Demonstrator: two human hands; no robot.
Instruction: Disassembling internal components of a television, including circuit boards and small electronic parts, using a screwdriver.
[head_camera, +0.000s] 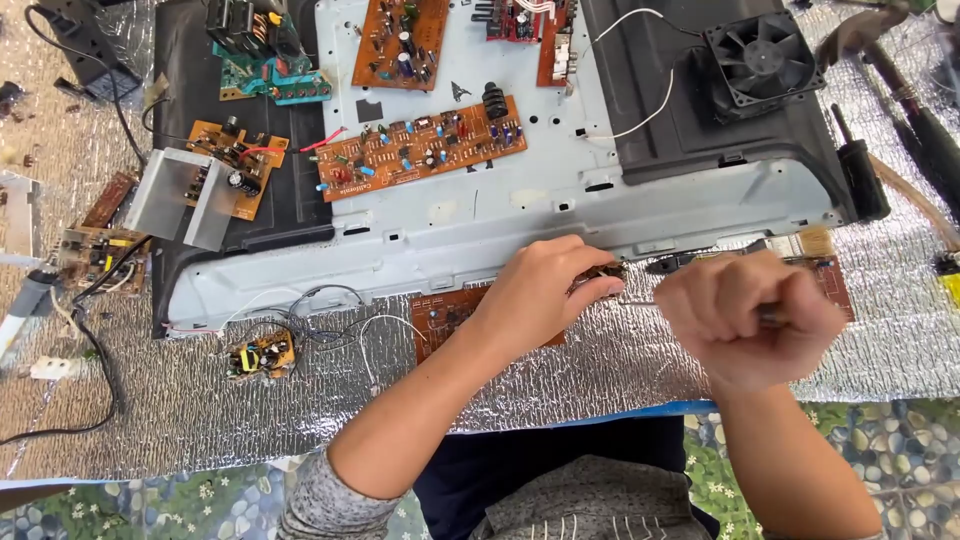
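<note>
1. Brown board (450, 312), copper side up, lies on the foil mat (200, 400) at the near edge of the grey metal chassis (450, 230); the left hand (540, 290) presses on it, fingers pinched shut on a small dark part at its 3 o'clock end.
2. The right hand (750, 320) is a closed fist around a thin tool (640, 298), whose shaft points toward 9 o'clock at that part.
3. Another brown board (830, 285) shows at 2 o'clock of the fist, a brush (790, 243) just beyond.
4. At 12 o'clock, an orange board (420, 148) sits on the chassis; a fan (760, 55) at 1 o'clock.
5. Judging by this, the work on the brown board looks mid-way: the part is still at the board, and several loose boards (230, 165) lie at 10 o'clock.
</note>
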